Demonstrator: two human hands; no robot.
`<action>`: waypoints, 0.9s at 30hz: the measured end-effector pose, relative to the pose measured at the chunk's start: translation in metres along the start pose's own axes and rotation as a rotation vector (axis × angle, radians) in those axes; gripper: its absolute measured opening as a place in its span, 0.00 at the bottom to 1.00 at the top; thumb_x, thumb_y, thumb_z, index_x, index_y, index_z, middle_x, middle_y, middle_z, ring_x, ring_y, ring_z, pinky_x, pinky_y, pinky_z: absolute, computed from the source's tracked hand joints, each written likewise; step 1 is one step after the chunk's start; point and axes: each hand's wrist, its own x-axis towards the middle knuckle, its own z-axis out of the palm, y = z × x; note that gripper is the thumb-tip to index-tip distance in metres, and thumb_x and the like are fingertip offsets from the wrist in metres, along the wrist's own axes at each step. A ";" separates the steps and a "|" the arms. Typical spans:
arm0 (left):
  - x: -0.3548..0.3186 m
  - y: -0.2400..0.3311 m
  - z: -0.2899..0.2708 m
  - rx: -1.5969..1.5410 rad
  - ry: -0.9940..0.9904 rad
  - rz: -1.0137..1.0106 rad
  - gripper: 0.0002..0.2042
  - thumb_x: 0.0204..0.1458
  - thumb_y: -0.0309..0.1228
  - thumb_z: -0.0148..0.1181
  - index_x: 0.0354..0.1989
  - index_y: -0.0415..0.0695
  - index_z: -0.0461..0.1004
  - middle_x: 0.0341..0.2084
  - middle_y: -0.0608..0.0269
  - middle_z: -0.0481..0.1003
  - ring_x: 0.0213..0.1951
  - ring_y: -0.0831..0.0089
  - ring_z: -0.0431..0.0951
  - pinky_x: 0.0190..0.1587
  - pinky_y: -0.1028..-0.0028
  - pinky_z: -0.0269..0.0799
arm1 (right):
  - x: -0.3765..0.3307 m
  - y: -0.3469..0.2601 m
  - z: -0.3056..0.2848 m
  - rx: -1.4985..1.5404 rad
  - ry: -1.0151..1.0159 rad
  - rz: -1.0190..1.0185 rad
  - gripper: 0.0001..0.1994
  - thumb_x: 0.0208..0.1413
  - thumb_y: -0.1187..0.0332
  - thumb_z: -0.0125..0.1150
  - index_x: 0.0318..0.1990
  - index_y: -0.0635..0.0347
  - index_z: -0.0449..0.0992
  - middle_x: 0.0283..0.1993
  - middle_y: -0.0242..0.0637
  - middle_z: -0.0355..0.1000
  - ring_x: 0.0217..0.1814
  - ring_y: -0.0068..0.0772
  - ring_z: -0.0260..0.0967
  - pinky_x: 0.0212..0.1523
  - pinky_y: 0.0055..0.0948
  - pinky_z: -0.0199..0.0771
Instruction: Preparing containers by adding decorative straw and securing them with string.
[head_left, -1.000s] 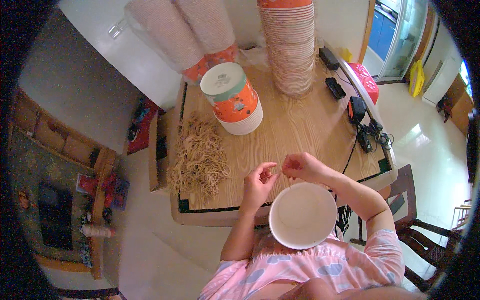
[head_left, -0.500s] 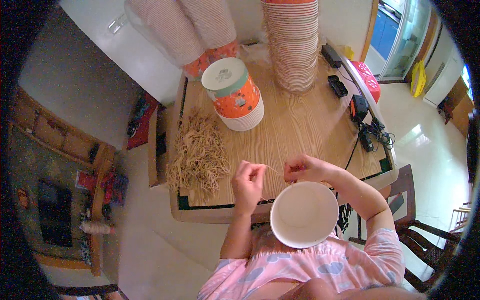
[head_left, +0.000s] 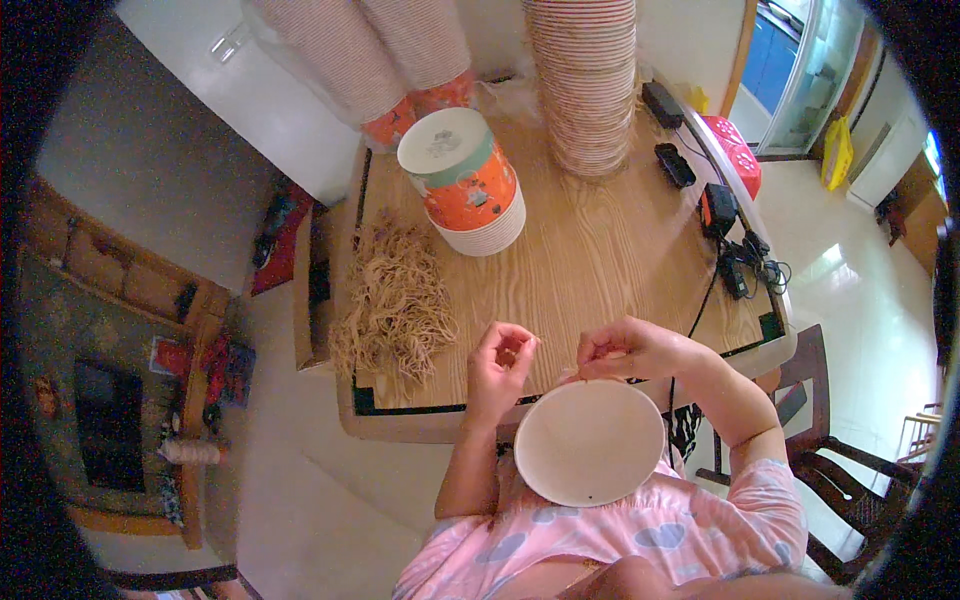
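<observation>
hands [head_left: 500,366]: 2 | loose bowl [head_left: 588,445]: 1 | bowl stacks [head_left: 472,198]: 4 | strand heap [head_left: 395,305]: 1 | table [head_left: 570,265]: 1

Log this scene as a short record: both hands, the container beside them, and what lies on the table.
Left hand: fingers curled; whether it pinches anything is unclear
Right hand: fingers bent, at the far rim of the white container; any hold is unclear
White container: nearer the body than the hands, open mouth facing the camera
Surface: wooden table
Table left: heap of tan strands
Beyond strands: short upside-down container stack, orange and green
Table back: tall container stacks
Table right: black adapter, tangled cords
</observation>
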 end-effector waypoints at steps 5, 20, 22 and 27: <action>-0.007 0.012 0.007 -0.009 -0.216 -0.040 0.05 0.51 0.26 0.58 0.37 0.43 0.74 0.24 0.73 0.72 0.25 0.86 0.68 0.30 0.83 0.66 | 0.007 0.013 -0.002 -0.231 0.009 -0.011 0.05 0.56 0.70 0.57 0.33 0.62 0.71 0.29 0.24 0.68 0.33 0.14 0.63 0.34 0.18 0.64; -0.006 0.005 0.009 0.071 -0.333 -0.019 0.10 0.48 0.24 0.60 0.41 0.42 0.76 0.23 0.71 0.71 0.25 0.84 0.68 0.28 0.81 0.66 | 0.016 0.064 -0.008 0.138 -0.021 0.119 0.07 0.58 0.65 0.54 0.36 0.58 0.72 0.31 0.22 0.69 0.32 0.16 0.64 0.31 0.18 0.65; -0.005 -0.001 0.009 0.068 -0.324 0.025 0.10 0.49 0.24 0.61 0.40 0.41 0.77 0.22 0.71 0.69 0.23 0.85 0.66 0.26 0.82 0.65 | 0.016 0.066 -0.007 0.186 -0.007 0.124 0.07 0.58 0.65 0.54 0.36 0.58 0.72 0.31 0.22 0.69 0.32 0.16 0.64 0.32 0.18 0.66; 0.000 0.003 0.009 0.056 -0.319 -0.022 0.06 0.49 0.25 0.61 0.35 0.40 0.79 0.23 0.68 0.72 0.27 0.82 0.71 0.30 0.80 0.67 | 0.017 0.063 -0.005 0.265 0.030 0.087 0.07 0.58 0.65 0.55 0.35 0.59 0.73 0.31 0.23 0.70 0.33 0.16 0.65 0.34 0.18 0.66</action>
